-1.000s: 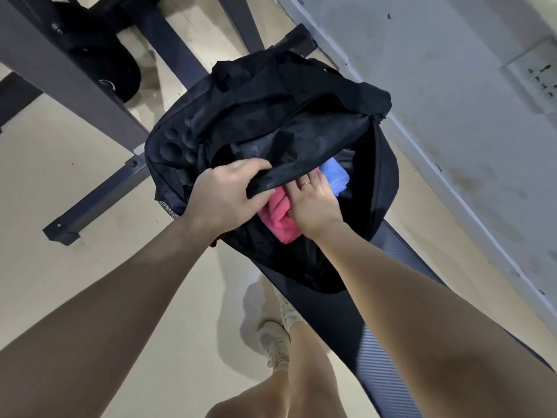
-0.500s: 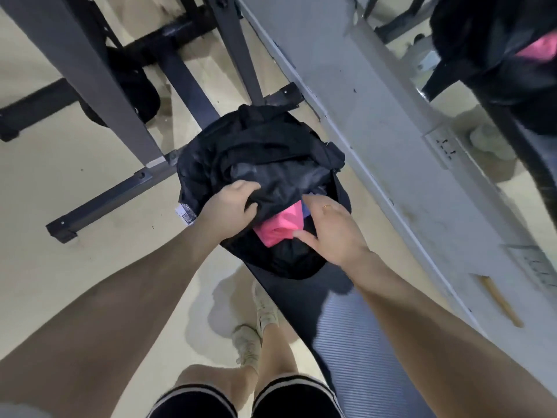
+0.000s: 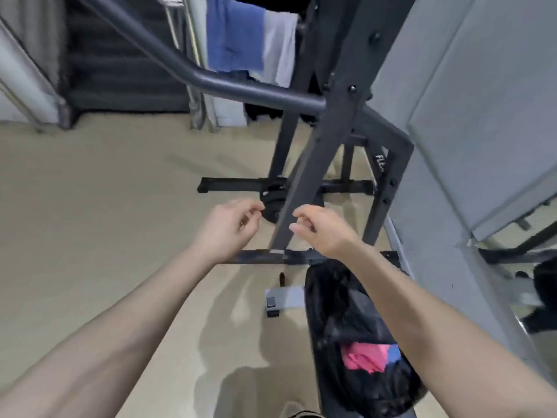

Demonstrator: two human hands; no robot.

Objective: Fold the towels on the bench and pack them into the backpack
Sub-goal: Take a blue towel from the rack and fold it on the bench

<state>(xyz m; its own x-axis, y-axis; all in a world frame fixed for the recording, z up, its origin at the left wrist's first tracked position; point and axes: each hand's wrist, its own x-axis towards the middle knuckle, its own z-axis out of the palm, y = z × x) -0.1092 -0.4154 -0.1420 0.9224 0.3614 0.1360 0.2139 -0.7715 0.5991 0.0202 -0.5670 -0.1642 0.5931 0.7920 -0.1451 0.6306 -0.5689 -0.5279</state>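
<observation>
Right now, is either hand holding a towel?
No: the left hand and right hand hang loosely curled and empty above the floor, while the pink towel sits in the black backpack.

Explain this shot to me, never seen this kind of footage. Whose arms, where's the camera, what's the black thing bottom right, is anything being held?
There is no robot here. A person wears a wide-angle camera on the head, looking forward and down, so the two bare arms coming in from the bottom edge are their own.

The left hand and the right hand are raised side by side in front of a dark metal gym frame. Their fingers are loosely curled and neither holds anything.

The black thing is an open backpack sitting low on the right. Inside it you can see a pink towel and a bit of a blue towel beside it.

Further off, at the top, a blue cloth and a grey cloth hang over the frame. The floor is plain beige.
</observation>
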